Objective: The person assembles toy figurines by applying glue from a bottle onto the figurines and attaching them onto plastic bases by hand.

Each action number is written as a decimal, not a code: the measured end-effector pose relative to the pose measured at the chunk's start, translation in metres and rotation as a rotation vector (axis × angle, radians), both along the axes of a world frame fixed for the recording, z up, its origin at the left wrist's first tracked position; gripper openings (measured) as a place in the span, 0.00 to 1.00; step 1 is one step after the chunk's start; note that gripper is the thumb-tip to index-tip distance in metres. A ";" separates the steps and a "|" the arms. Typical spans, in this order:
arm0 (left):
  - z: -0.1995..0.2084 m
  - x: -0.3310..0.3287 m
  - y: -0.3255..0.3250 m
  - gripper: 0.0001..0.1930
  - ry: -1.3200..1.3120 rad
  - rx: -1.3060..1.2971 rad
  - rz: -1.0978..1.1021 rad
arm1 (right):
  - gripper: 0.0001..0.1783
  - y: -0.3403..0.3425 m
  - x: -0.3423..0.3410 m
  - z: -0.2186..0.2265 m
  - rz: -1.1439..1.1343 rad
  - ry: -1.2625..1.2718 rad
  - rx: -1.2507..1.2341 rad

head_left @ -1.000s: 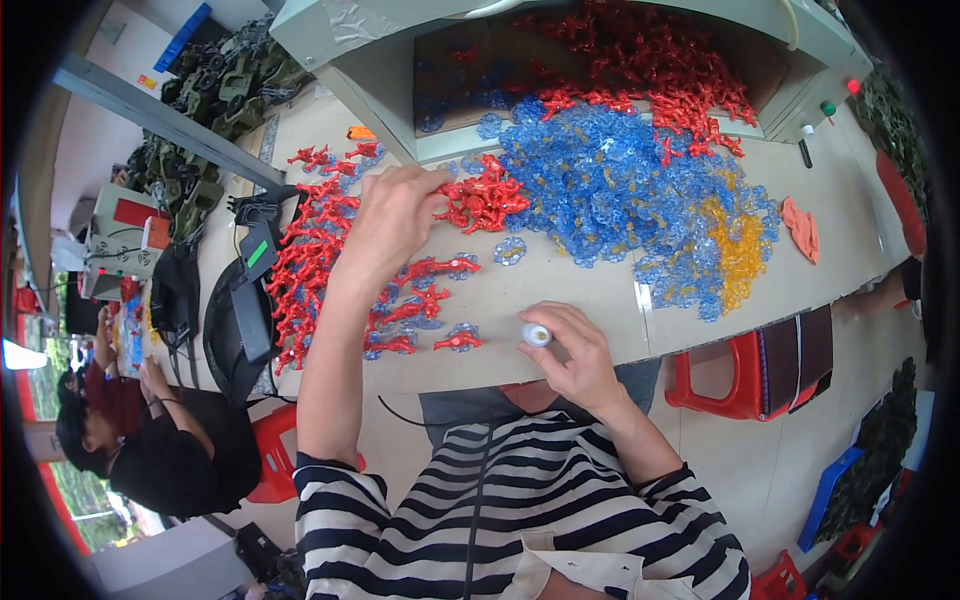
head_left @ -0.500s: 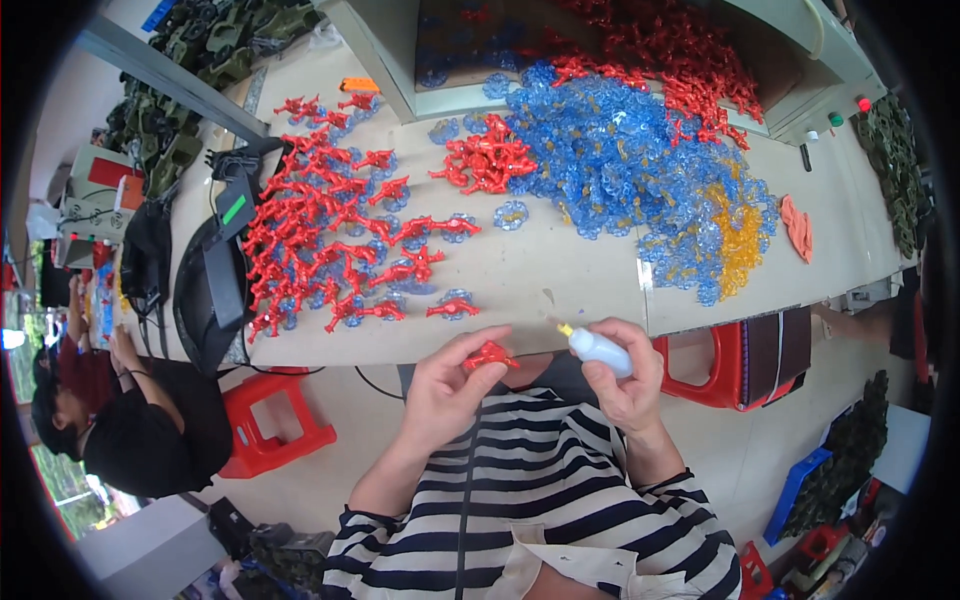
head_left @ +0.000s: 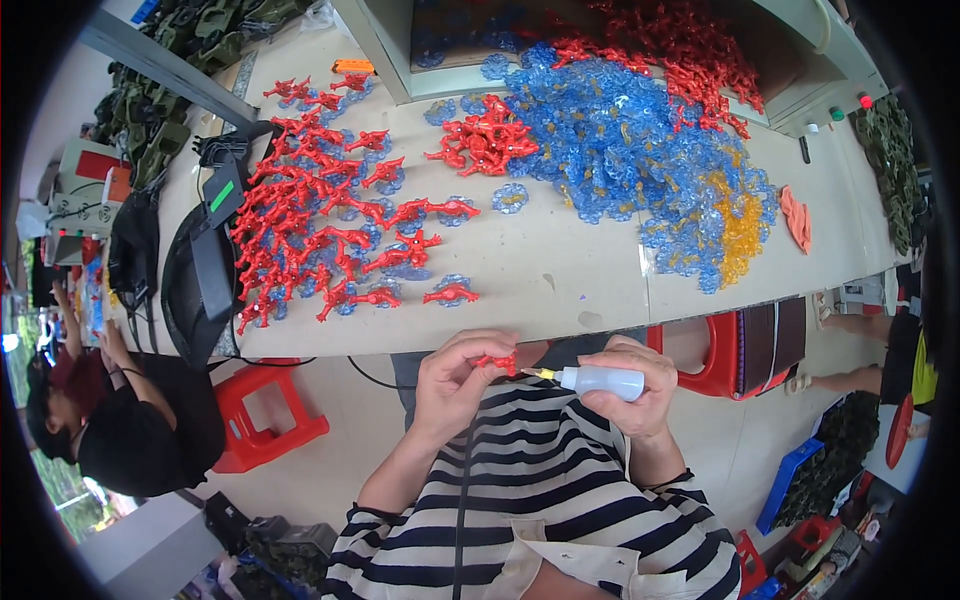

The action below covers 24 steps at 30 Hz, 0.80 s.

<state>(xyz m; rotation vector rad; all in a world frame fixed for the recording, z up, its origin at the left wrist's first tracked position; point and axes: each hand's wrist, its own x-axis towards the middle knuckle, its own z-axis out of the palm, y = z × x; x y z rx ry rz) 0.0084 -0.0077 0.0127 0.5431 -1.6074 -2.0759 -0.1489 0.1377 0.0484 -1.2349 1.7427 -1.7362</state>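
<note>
Just off the table's near edge, my left hand (head_left: 452, 385) pinches a small red plastic figure (head_left: 497, 362) between thumb and fingers. My right hand (head_left: 648, 392) is wrapped round a pale squeeze bottle (head_left: 606, 382) with a yellow nozzle. The bottle lies nearly level, its thin tip pointing left, right beside the red figure; I cannot tell whether they touch. On the table beyond my left hand, one red figure (head_left: 452, 294) lies on a clear blue disc. Farther left are rows of red figures (head_left: 310, 190), many on similar discs.
A big heap of clear blue pieces (head_left: 620, 140) with yellow pieces (head_left: 742, 235) covers the table's right. Beside it sit a red pile (head_left: 485, 142), a lone blue disc (head_left: 510, 198) and an orange cloth (head_left: 796, 220). Red stools (head_left: 268, 415) stand below; a person (head_left: 150, 420) sits left.
My right hand has turned the bottle from slanting to nearly level and brought its tip to the red figure. My left hand still pinches the figure, now turned somewhat. The view has shifted slightly.
</note>
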 end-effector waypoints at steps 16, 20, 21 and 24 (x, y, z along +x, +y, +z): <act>0.007 -0.006 -0.002 0.10 -0.066 -0.206 0.088 | 0.16 -0.003 0.001 0.003 -0.035 0.034 0.063; 0.007 -0.007 -0.004 0.10 -0.082 -0.395 0.109 | 0.16 -0.004 0.001 0.006 -0.030 0.088 0.092; 0.007 -0.007 -0.004 0.11 -0.089 -0.454 0.113 | 0.16 -0.004 0.001 0.006 -0.030 0.087 0.090; 0.007 -0.008 -0.003 0.11 -0.089 -0.434 0.119 | 0.15 -0.003 0.001 0.006 -0.029 0.111 0.073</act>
